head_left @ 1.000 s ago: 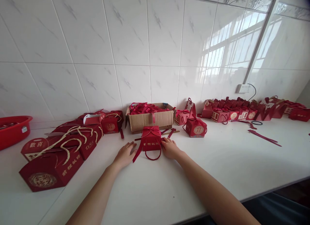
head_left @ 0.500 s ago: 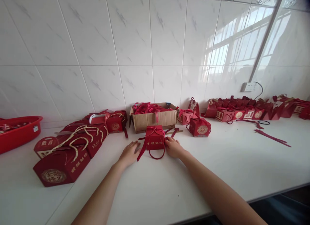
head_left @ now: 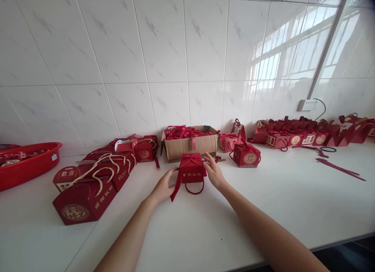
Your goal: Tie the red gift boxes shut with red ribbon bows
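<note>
A small red gift box (head_left: 191, 175) with gold lettering stands in front of me on the white counter. A thin ribbon bow sits on its top, and a red cord handle (head_left: 195, 192) hangs down its front onto the counter. At its left side a loose red ribbon end (head_left: 176, 188) trails down. My left hand (head_left: 163, 186) is beside that ribbon, thumb and fingers apart, fingertips close to the box. On the other side, my right hand (head_left: 215, 173) is raised with spread fingers at the box's right edge. Whether either hand touches the box I cannot tell.
Behind the box is a cardboard carton (head_left: 190, 147) full of red ribbons. Larger gift boxes with rope handles (head_left: 84, 203) and a red basin (head_left: 29, 168) stand left. Rightward are a tied gift box (head_left: 246, 154), a row of boxes (head_left: 295, 139), scissors (head_left: 328, 149) and ribbon strips (head_left: 341, 169).
My right hand has lifted from low beside the box to its upper right edge, fingers spreading. My left hand has opened its thumb and fingers more. The view has shifted slightly.
</note>
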`<state>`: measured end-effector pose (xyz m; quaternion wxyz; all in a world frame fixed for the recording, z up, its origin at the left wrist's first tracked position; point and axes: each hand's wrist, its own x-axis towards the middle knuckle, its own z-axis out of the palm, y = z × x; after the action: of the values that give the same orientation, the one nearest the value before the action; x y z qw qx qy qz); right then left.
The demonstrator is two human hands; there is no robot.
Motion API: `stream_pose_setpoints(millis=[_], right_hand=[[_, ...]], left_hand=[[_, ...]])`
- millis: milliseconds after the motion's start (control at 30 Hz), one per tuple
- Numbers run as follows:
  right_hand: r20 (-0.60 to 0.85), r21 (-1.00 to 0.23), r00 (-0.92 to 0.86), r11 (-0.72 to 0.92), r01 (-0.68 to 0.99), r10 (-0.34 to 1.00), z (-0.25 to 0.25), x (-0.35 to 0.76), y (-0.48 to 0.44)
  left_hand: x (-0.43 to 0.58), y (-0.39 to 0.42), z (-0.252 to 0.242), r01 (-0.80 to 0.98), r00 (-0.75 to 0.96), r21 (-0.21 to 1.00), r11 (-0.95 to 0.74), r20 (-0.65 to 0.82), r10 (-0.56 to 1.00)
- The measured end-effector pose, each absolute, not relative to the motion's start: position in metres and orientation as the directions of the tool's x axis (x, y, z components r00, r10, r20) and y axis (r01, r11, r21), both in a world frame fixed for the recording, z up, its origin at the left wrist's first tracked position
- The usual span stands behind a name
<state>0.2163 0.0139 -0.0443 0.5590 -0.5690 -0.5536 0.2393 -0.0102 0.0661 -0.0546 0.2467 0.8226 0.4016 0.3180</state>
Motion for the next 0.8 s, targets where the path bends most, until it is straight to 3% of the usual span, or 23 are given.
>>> stream_pose_setpoints(millis=[133,267,567,800], right_hand=[[0.322,-0.941,0.245,0.281,0.190,0.914,-0.043,0.210,0.009],[0.289,-0.957,0.256,0.281,0.071,0.922,-0.041,0.204,0.005],[0.194,-0.979,0.204,0.202,-0.019,0.959,-0.032,0.190,-0.008],[0.121,-0.993,0.036,0.121,-0.013,0.992,-0.020,0.186,-0.020]], left_hand=[[-0.001,0.059,-0.047,0.295,0.409,0.841,-0.454,0.318,0.855],[0.000,0.052,-0.036,0.148,0.272,0.939,-0.312,0.265,0.925],[0.002,0.046,-0.027,-0.026,0.169,0.985,-0.173,0.174,0.970],[0.003,0.046,-0.026,-0.096,0.270,0.995,-0.033,0.058,0.961]])
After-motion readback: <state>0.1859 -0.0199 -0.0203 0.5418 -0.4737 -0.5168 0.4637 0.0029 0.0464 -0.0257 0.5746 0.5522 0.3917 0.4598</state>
